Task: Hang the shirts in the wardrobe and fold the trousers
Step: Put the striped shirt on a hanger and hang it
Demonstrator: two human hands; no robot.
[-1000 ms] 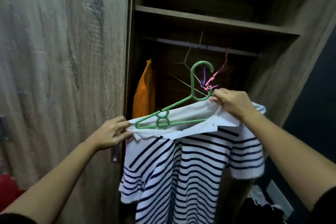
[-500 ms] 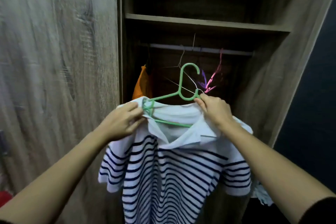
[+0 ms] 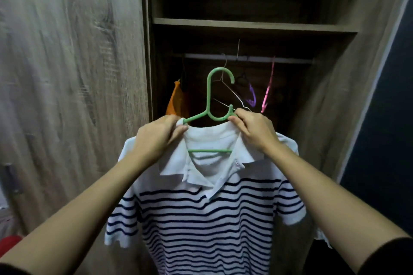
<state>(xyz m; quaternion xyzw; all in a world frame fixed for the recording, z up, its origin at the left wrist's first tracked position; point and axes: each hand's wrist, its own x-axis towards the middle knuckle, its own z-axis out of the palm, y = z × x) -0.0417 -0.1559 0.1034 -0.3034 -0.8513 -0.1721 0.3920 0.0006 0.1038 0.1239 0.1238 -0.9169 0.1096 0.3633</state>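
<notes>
One white short-sleeved polo shirt with navy stripes sits on one green plastic hanger, which we hold in front of the open wooden wardrobe, below its metal rail. Our left hand pinches the collar at the hanger's left arm; our right hand curls round the collar at the right. On the rail hang one orange garment and (as far as we can count) three bare hangers: wire, purple and pink.
</notes>
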